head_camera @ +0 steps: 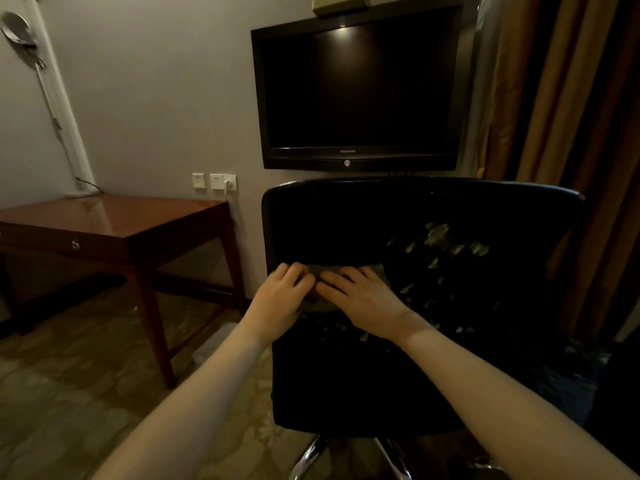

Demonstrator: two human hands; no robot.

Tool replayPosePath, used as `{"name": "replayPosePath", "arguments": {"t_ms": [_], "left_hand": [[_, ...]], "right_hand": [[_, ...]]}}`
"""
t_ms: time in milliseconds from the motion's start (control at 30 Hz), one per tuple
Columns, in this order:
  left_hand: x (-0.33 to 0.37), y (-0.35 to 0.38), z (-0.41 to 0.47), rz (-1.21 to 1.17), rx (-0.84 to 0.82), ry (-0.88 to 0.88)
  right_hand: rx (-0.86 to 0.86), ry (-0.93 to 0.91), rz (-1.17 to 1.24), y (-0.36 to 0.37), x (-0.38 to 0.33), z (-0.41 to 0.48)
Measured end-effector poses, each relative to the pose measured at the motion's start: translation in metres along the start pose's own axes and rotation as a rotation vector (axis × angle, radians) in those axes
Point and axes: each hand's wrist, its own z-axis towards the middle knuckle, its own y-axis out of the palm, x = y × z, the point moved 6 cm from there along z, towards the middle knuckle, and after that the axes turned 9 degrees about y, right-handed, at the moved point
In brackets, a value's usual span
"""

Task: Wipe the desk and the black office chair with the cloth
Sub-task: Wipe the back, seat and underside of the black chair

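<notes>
Two flat, unclosed grips, left hand [280, 299] and right hand [363, 299], pressed the limp cloth [317, 271] at the chair [415, 209] seat's rear edge; it seemed likely to bunch, best palmed mid-cloth.

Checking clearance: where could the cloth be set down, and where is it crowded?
Free: the desk top from its front edge back to the lamp base, and the near half of the chair seat. Crowded: left hand and right hand both rest on the cloth at the seat's back.
</notes>
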Motion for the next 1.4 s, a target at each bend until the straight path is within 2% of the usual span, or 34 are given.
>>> {"name": "replayPosePath", "arguments": {"t_ms": [133,233,333,433,567,700,900,967,1067,1167,1267,1400], "left_hand": [[0.013,-0.063,0.048,0.126,0.338,0.104],[0.020,-0.088,0.087,0.164,0.452,0.120],[0.020,-0.080,0.100,0.199,0.451,0.094],[0.022,-0.051,0.087,0.187,0.389,0.100],[0.022,0.002,0.058,0.150,0.280,0.139],[0.021,0.054,0.031,0.132,0.048,0.121],[0.037,0.063,0.025,0.095,-0.020,0.134],[0.040,0.050,0.031,0.060,-0.005,0.117],[0.045,0.018,0.052,-0.019,0.134,0.064],[0.061,-0.028,0.094,-0.092,0.321,0.058],[0.076,-0.065,0.138,-0.016,0.476,0.121],[0.076,-0.067,0.169,0.177,0.471,0.208]], "right_hand": [[0.313,0.053,-0.070,-0.059,0.032,0.021],[0.432,0.124,-0.236,-0.092,0.067,0.031],[0.451,0.127,-0.347,-0.095,0.082,0.026],[0.406,0.077,-0.315,-0.070,0.078,0.008],[0.285,0.116,-0.213,-0.016,0.069,-0.027],[0.192,0.202,-0.100,0.023,0.054,-0.059],[-0.020,0.145,-0.120,0.041,0.049,-0.077],[-0.022,0.109,-0.108,0.026,0.050,-0.070],[0.068,0.152,-0.085,-0.014,0.062,-0.053],[0.302,0.237,-0.113,-0.071,0.086,-0.039],[0.456,0.275,-0.232,-0.116,0.117,-0.029],[0.411,0.260,-0.346,-0.123,0.143,-0.021]]}}
